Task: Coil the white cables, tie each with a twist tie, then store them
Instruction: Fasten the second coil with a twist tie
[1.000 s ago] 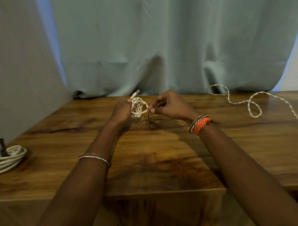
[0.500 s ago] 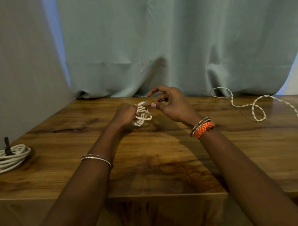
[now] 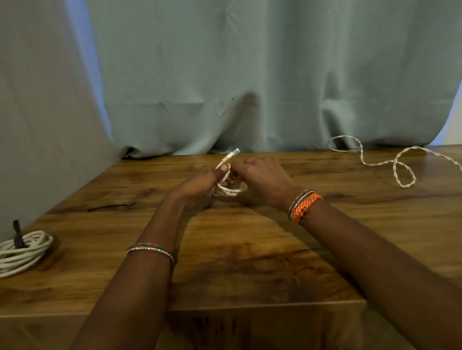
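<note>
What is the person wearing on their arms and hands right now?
Both forearms are bare, no sleeves or gloves. The left wrist has a thin beaded bangle in red, green and silver. The right wrist has an orange braided band beside thin beaded bangles. No rings can be made out.

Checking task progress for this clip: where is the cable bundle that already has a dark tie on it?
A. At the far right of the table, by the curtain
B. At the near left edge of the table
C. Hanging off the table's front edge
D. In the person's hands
B: the tied coil with its dark tie lies on the table at near left, away from both hands.
</note>
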